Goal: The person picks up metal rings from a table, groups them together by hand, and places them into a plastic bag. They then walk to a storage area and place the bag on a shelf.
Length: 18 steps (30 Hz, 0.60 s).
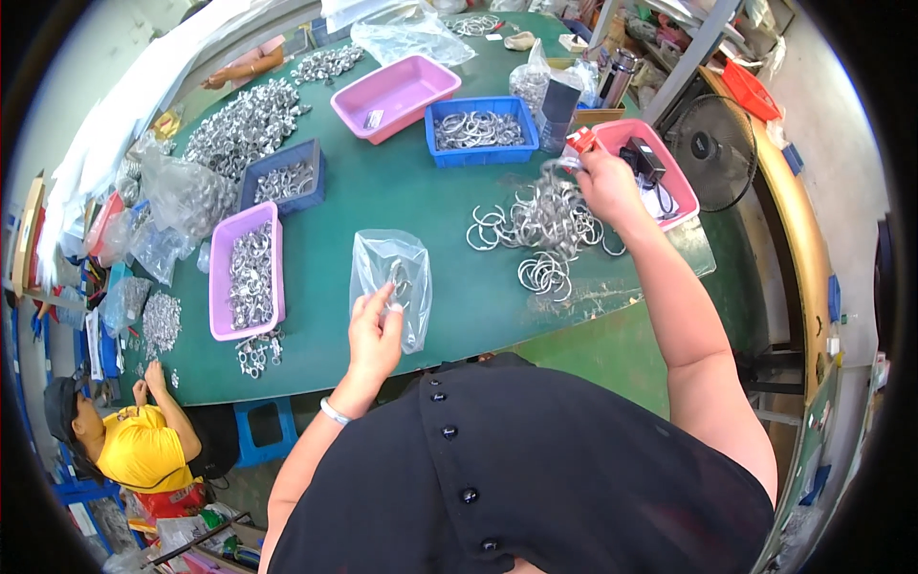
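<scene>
My left hand (375,335) is over a clear plastic bag (365,263) lying flat on the green table. Its fingers are drawn together at a small hooked metal piece (399,275); whether that piece lies in or on the bag I cannot tell. My right hand (609,187) is at the far edge of a heap of silvery metal rings (550,220), closed on a shiny metal ring (566,164) blurred at its fingertips. A red and white item (580,141) is just beyond these fingers. A smaller cluster of rings (545,275) lies nearer to me.
A pink bin (684,191) with a black adapter stands at right, near a fan (712,148). Blue (483,156) and pink (277,277) trays hold metal parts; another pink tray (406,81) is farther back. A person in yellow (148,445) sits at the left edge.
</scene>
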Tool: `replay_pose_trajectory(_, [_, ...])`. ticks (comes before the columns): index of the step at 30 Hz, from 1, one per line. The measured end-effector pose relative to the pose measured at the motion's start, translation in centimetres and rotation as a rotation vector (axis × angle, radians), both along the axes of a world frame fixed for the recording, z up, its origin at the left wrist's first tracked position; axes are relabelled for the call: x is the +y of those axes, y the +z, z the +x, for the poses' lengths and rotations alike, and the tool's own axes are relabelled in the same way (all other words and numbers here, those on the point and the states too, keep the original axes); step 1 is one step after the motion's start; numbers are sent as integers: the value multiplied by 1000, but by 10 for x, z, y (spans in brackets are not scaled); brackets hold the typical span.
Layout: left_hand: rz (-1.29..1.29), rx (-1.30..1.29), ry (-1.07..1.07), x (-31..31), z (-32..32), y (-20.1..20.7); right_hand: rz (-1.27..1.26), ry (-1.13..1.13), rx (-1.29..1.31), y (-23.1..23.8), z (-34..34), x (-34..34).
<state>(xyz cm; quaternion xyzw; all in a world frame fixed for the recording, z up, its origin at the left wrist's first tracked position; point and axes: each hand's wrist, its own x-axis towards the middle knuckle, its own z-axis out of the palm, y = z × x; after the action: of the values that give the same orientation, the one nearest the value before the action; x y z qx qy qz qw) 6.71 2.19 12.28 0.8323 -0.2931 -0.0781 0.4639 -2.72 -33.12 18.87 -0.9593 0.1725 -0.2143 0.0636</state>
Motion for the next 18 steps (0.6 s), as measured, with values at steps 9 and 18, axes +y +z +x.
replay_pose_trajectory(9, [-164, 76, 98, -3, 11, -2, -10, 19, -104, 18, 5, -2])
replay_pose_trajectory(18, [-89, -43, 73, -7, 12, 8, 2, 69, -236, 69, 16, 5])
